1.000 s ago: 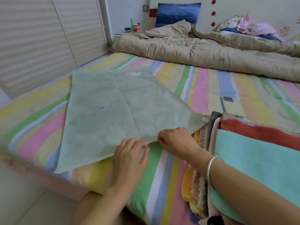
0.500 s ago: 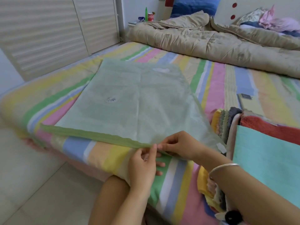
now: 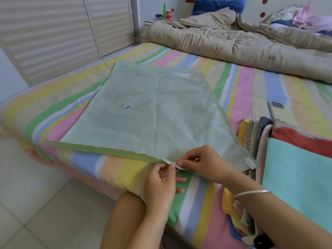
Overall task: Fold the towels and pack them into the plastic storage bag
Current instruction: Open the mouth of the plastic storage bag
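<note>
The left hand (image 3: 161, 178) and right hand (image 3: 203, 162) pinch the near edge of the plastic storage bag (image 3: 152, 112), flat on the bed (image 3: 86, 162), where I think the smooth film may slip free if they pull unevenly.

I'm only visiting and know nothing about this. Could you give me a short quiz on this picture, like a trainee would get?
1. True or false: the stack of towels already lies inside the bag.
2. Where do the left hand and the right hand pinch the bag? A) its near edge B) its round valve C) its far edge
3. Fill in: the top towel on the stack is ___ in colour.
Key: 1 false; 2 A; 3 turquoise.
</note>
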`<state>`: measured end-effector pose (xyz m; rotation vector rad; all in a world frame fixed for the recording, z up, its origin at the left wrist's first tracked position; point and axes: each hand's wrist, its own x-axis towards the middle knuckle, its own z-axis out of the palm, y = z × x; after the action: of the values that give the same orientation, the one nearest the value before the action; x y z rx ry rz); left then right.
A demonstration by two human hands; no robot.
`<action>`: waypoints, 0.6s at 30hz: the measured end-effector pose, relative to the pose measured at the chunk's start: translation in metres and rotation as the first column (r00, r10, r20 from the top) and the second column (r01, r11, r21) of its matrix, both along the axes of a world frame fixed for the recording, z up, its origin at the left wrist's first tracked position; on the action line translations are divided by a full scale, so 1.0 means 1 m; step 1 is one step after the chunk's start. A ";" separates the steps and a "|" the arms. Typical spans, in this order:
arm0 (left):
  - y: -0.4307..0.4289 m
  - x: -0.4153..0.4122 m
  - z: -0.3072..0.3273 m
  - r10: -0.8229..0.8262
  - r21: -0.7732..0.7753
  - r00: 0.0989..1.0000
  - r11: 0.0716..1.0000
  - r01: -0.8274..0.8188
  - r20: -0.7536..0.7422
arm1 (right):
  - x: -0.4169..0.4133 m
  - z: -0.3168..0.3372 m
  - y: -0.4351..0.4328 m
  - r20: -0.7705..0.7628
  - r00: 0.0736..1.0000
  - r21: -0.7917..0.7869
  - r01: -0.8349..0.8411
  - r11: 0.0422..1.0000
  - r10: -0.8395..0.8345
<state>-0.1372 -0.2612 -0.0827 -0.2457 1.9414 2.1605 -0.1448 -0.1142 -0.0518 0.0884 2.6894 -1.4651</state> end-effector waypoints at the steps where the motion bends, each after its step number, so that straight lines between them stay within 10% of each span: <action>1: 0.000 0.000 0.000 -0.003 -0.010 1.000 1.000 0.003 0.000 | 0.001 -0.002 -0.002 -0.067 0.998 0.095 -0.011 0.995 0.017; 5: 0.000 0.001 0.001 -0.009 -0.092 0.999 0.996 0.006 -0.036 | 0.008 -0.005 -0.010 -0.231 0.964 0.388 -0.030 0.921 0.129; 18: 0.009 0.005 -0.003 0.136 -0.247 0.976 0.953 -0.176 -0.172 | 0.001 0.003 -0.020 -0.288 0.941 0.589 0.025 0.808 0.181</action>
<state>-0.1322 -0.2519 -0.0853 -0.2944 2.3722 2.0652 -0.1440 -0.1344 -0.0491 -0.2603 3.2748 -0.6073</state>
